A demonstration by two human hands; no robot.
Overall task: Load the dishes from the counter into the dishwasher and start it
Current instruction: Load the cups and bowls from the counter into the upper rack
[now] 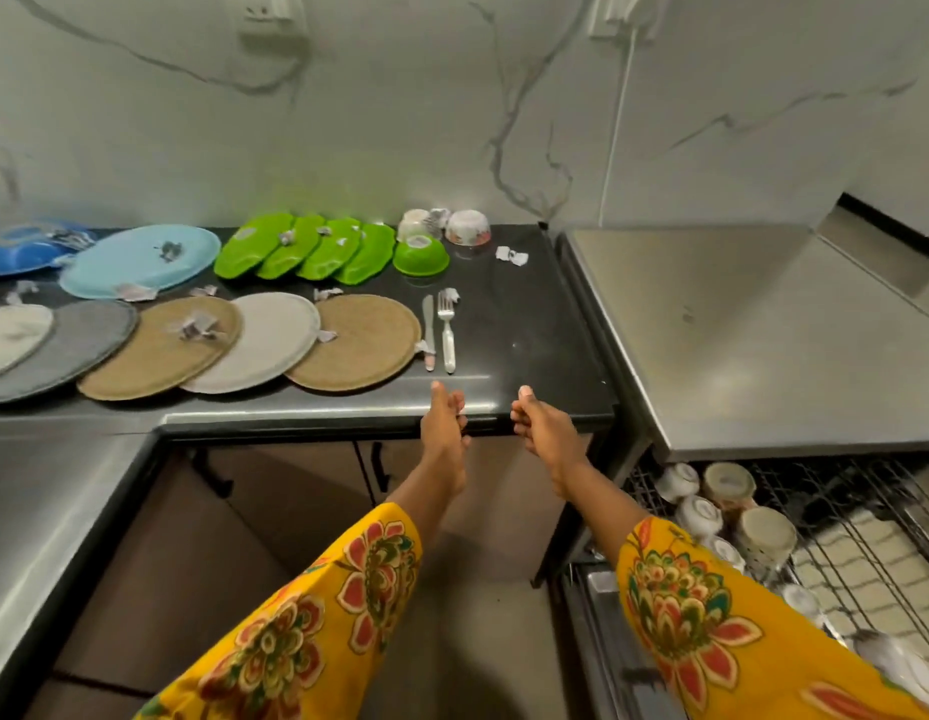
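My left hand (pixel 444 415) and my right hand (pixel 537 423) hover at the front edge of the black counter (pixel 529 314), fingers curled, holding nothing. Just beyond them lie a knife (pixel 429 324) and a white-handled fork (pixel 446 324). Tan, grey and cream round plates (pixel 355 343) overlap in a row to the left. Behind them are a light blue plate (pixel 140 259), several green plates (pixel 306 246), a green bowl (pixel 420 254) and patterned bowls (pixel 467 227). The dishwasher rack (pixel 867 522) at lower right is pulled out and holds several cups (pixel 727 483).
A blue dish (pixel 20 246) sits at the far left. A steel worktop (pixel 753 330) stands right of the counter, above the rack. Another steel surface (pixel 46 506) runs along the left. Cabinet doors with dark handles (pixel 380 462) lie below the counter. A white cable (pixel 615 127) hangs on the wall.
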